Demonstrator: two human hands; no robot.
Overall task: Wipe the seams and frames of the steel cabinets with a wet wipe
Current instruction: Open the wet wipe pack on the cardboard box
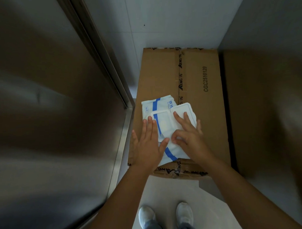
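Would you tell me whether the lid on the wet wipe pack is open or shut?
Open: the white lid lies flipped back beside its base frame on the wet wipe pack, under the right hand's fingers.

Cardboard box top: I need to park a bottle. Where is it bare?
Bare on the cardboard box: the far half, from the wipes pack to the wall, and the strip along the right cabinet. Crowded: near left, where left hand lies on the pack and right hand pinches it.
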